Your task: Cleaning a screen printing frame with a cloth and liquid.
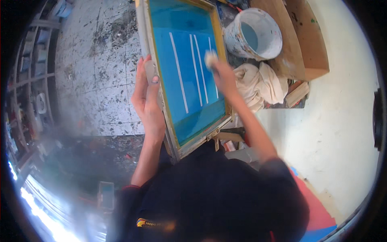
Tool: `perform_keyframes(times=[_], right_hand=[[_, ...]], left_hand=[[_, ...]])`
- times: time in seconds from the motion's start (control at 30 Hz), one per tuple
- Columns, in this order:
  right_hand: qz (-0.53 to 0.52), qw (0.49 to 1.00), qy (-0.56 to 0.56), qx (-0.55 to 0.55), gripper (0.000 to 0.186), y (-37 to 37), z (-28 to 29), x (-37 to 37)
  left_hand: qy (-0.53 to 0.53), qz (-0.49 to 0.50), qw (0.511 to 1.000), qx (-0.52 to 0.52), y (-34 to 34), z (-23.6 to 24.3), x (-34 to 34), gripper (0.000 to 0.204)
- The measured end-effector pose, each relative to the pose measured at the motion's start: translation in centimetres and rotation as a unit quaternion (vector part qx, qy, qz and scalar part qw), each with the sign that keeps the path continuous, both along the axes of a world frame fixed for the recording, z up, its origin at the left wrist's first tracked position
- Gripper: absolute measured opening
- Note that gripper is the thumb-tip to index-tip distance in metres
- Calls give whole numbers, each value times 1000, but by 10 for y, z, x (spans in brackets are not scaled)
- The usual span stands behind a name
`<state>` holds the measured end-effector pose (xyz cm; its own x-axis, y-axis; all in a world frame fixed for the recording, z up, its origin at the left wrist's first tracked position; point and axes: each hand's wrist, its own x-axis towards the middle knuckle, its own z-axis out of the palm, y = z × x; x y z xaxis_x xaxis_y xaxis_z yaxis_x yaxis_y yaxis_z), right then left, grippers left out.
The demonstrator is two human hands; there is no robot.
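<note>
A screen-printing frame (176, 150) stands tilted in front of me, its blue mesh (183, 52) crossed lengthwise by several thin white lines. My left hand (148, 94) grips the frame's left side, fingers behind and thumb in front. Under that thumb sits a small flat grey piece (150, 71); whether it is loose or fixed to the frame I cannot tell. My right hand (225, 78) is over the mesh's right part, closed on a small whitish wad (210, 59). The wad is blurred, and I cannot tell if it is cloth or sponge. It overlaps the rightmost white line.
Right of the frame stands a paint-stained white bucket (258, 32) with greyish liquid. Below it lies a crumpled cream cloth (258, 85), beside a cardboard box (308, 44). A paint-spattered white tabletop (96, 60) spreads to the left, with shelving (30, 80) at the far left.
</note>
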<state>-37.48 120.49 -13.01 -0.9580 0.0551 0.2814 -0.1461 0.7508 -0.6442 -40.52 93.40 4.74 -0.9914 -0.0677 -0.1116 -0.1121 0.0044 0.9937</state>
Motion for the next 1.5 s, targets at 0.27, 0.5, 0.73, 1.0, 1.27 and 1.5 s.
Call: perform_keyframes(times=[0.27,0.5,0.73,1.0,1.27,1.5], right_hand=[[-10,994,-103,20,31,8,-4,82],[-71,984,22,162,25,35,-13,-171],[-105,985,-125,57,14,-12,-5,94],[-140,984,-75,76,26,-4,-14,6],[-158,987,4,32,31,25,-9,-191],[-145,984,-70,-70,33,-24,18,-27]], left_hand=[[31,-21,999,-17,-6,-2,-2,59],[-8,-8,998,55,6,0,-11,58],[27,1,999,-29,-5,-11,-7,57],[-10,-6,998,63,-8,-7,-14,54],[37,-52,997,39,14,6,-17,61],[32,-46,998,-9,6,14,-9,61]])
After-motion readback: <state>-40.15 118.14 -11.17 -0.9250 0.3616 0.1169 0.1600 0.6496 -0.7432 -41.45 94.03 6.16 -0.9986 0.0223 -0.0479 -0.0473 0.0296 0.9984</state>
